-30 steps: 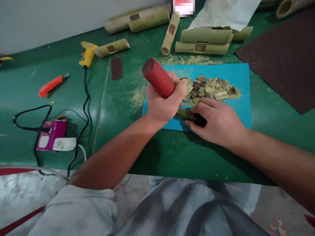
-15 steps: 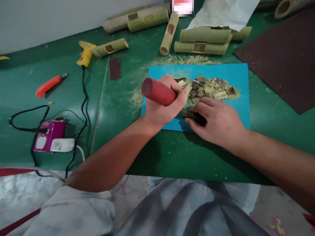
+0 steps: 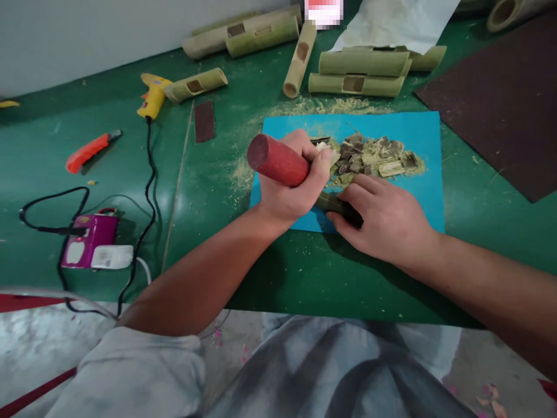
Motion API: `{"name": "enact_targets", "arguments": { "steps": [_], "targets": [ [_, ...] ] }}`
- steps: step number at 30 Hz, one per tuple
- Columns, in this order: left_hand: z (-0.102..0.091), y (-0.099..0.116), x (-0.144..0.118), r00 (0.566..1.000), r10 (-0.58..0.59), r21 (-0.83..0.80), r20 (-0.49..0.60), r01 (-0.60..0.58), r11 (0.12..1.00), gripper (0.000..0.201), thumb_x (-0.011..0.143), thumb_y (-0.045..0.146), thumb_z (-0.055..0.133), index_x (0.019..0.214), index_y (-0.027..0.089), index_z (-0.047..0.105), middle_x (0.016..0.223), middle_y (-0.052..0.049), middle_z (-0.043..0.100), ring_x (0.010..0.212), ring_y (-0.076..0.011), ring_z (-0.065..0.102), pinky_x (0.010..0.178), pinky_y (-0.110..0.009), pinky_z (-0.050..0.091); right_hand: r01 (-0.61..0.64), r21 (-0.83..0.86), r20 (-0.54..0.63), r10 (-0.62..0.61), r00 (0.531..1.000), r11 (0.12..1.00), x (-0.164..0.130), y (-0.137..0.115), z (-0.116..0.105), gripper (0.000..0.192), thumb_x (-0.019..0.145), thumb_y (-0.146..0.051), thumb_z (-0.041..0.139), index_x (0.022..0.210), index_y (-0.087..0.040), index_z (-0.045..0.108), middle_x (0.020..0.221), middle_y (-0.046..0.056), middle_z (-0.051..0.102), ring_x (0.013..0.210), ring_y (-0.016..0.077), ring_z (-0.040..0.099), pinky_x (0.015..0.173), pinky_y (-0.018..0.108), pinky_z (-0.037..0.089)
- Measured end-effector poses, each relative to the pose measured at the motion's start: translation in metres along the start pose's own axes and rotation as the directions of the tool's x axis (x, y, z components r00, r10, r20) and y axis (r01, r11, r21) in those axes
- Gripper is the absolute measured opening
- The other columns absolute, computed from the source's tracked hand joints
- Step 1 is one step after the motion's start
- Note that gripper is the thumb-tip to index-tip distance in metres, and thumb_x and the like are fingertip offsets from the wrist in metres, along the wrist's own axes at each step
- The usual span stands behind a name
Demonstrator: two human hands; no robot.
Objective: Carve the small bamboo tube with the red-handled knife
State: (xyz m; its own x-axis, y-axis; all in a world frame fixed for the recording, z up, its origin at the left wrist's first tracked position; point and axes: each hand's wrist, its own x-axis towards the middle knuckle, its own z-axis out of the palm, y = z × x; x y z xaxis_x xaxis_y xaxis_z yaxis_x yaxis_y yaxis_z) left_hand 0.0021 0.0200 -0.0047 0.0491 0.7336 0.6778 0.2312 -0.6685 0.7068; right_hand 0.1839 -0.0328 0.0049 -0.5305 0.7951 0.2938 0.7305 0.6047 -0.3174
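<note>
My left hand (image 3: 281,203) is closed around a tool with a thick red handle (image 3: 278,159); the hand hides its working end. Beneath it, a dark green piece of bamboo (image 3: 331,202) lies on the blue sheet (image 3: 422,203). My right hand (image 3: 391,220) grips the right end of this bamboo, fingers over the top and thumb along the near side. Just beyond both hands is a pile of bamboo chips and shavings (image 3: 369,154) on the same sheet.
Cut bamboo tubes (image 3: 361,64) lie along the back of the green table (image 3: 270,278). Leftward are a yellow glue gun (image 3: 153,98), an orange box cutter (image 3: 89,152) and a purple power box (image 3: 98,232) with cords. Dark brown sheeting (image 3: 505,104) covers the right side.
The red handle and my left hand have shifted very slightly left. My right hand keeps its grip on the bamboo, almost unmoved.
</note>
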Motion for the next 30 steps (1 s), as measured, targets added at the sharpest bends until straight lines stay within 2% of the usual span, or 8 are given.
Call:
{"name": "enact_targets", "arguments": {
  "steps": [4,7,11,15,18,21,25,30],
  "targets": [
    [-0.001,0.001,0.002,0.995,0.099,0.020,0.019,-0.099,0.995,0.053,0.099,0.047,0.069,0.058,0.021,0.048,0.058,0.002,0.049,0.055,-0.0105,0.045,0.057,-0.034,0.036,0.018,0.029,-0.007,-0.018,1.000,0.999,-0.001,0.000,0.001,0.016,0.094,-0.028,0.056,0.082,-0.020,0.063,0.083,0.009,0.066,0.079,0.0232,0.060,0.066,0.034,0.040],
    [0.000,0.002,0.000,0.999,0.031,-0.015,-0.013,-0.031,0.999,0.058,0.099,0.051,0.067,0.055,0.020,0.045,0.055,0.002,0.045,0.052,-0.0103,0.043,0.055,-0.034,0.034,0.003,0.064,-0.002,-0.003,1.000,0.998,0.000,0.002,0.002,0.018,0.094,-0.029,0.056,0.080,-0.020,0.063,0.083,0.008,0.066,0.076,0.0216,0.060,0.064,0.033,0.039],
    [0.002,-0.007,-0.002,0.999,-0.016,-0.201,-0.033,0.009,0.980,0.062,0.092,0.051,0.077,0.054,0.019,0.040,0.052,0.004,0.039,0.050,-0.0087,0.036,0.048,-0.032,0.027,-0.021,0.053,0.027,0.020,0.999,0.998,0.001,0.003,0.001,0.019,0.095,-0.032,0.057,0.082,-0.021,0.064,0.083,0.007,0.067,0.078,0.0216,0.062,0.065,0.032,0.041],
    [0.004,-0.019,-0.001,0.994,-0.057,-0.315,-0.098,0.023,0.949,0.057,0.089,0.053,0.082,0.058,0.019,0.048,0.057,0.004,0.042,0.054,-0.0073,0.037,0.055,-0.032,0.032,-0.034,0.034,0.035,0.033,0.999,0.999,0.001,0.002,0.000,0.017,0.094,-0.031,0.057,0.083,-0.020,0.065,0.085,0.009,0.068,0.081,0.0242,0.064,0.067,0.034,0.043],
    [0.006,-0.014,-0.001,0.986,-0.154,-0.266,-0.062,0.132,0.955,0.055,0.091,0.055,0.078,0.060,0.020,0.050,0.059,0.003,0.044,0.055,-0.0085,0.040,0.058,-0.033,0.037,-0.035,0.021,0.038,0.034,0.999,0.999,0.001,0.001,0.000,0.017,0.094,-0.031,0.058,0.084,-0.020,0.066,0.085,0.009,0.068,0.082,0.0248,0.064,0.067,0.035,0.043],
    [0.007,-0.004,-0.001,0.982,-0.178,-0.213,-0.065,0.161,0.964,0.057,0.092,0.059,0.075,0.059,0.020,0.049,0.061,0.003,0.046,0.055,-0.0089,0.043,0.059,-0.034,0.041,-0.025,0.001,0.028,0.025,0.999,1.000,0.000,0.000,0.000,0.017,0.094,-0.031,0.059,0.083,-0.020,0.066,0.085,0.009,0.068,0.083,0.0244,0.065,0.067,0.034,0.043],
    [0.006,-0.002,-0.001,0.984,-0.173,-0.201,-0.047,0.160,0.966,0.055,0.091,0.058,0.076,0.059,0.021,0.051,0.060,0.004,0.049,0.055,-0.0088,0.046,0.058,-0.033,0.043,-0.015,-0.001,0.028,0.015,1.000,1.000,0.000,0.000,0.000,0.017,0.094,-0.031,0.060,0.083,-0.020,0.066,0.085,0.009,0.069,0.083,0.0244,0.065,0.068,0.034,0.044],
    [0.006,-0.004,0.000,0.985,-0.148,-0.185,-0.087,0.130,0.974,0.054,0.093,0.057,0.075,0.059,0.022,0.051,0.055,0.003,0.043,0.051,-0.0091,0.041,0.052,-0.033,0.039,-0.012,-0.003,0.016,0.012,1.000,1.000,-0.001,0.000,0.000,0.016,0.094,-0.031,0.060,0.084,-0.020,0.067,0.085,0.009,0.068,0.084,0.0246,0.065,0.068,0.034,0.044]
  ]
}}
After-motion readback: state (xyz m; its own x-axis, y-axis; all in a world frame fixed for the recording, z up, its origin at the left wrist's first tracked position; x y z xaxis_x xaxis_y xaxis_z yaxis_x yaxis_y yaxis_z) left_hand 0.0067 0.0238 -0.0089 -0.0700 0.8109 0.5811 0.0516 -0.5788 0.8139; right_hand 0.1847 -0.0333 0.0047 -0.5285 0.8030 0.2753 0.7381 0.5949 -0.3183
